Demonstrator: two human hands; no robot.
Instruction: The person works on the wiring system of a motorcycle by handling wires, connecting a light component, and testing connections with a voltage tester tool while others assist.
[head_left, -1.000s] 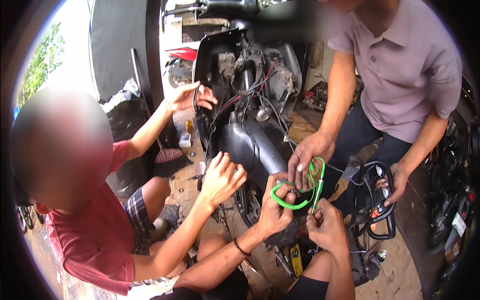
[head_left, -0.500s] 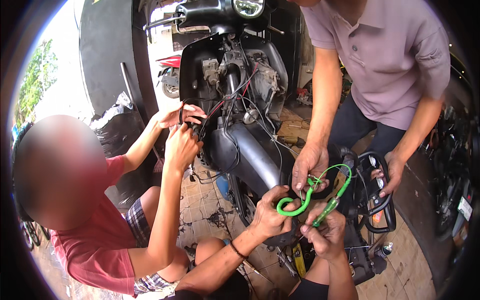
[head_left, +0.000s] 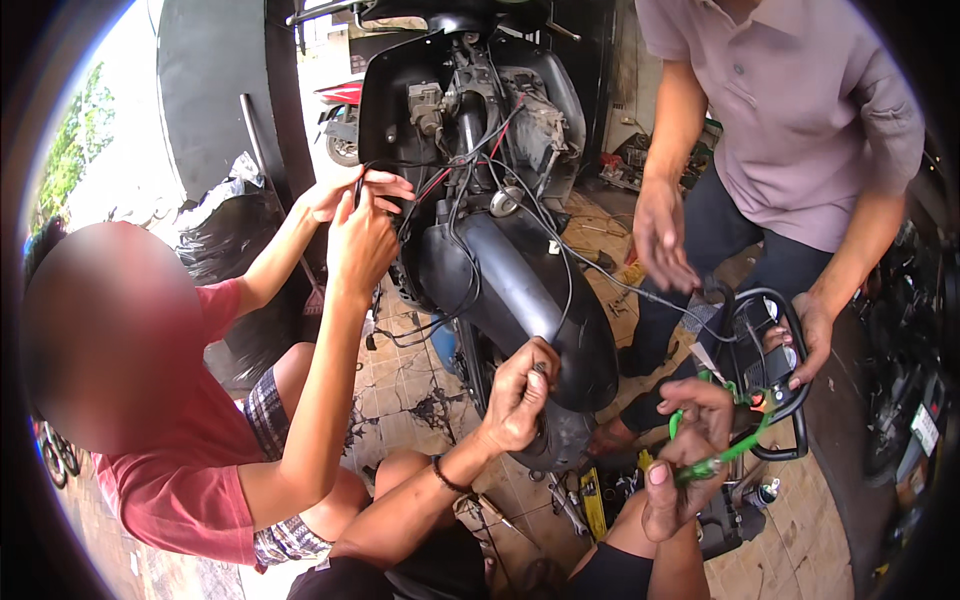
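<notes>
head view | left hand [head_left: 520, 395] — fingers pinched on a thin dark part, pressed against the scooter's black front fender [head_left: 540, 310] | right hand [head_left: 690, 455] — clenched around a green cable [head_left: 735, 450], low right of the fender, beside a black frame [head_left: 790, 390] held by a standing person

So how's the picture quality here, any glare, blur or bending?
Head view: daylight blows out the upper left, by the black pillar; straight edges bow toward the dark round rim. The scooter, the left hand and the right hand with its green cable look sharp.
</notes>
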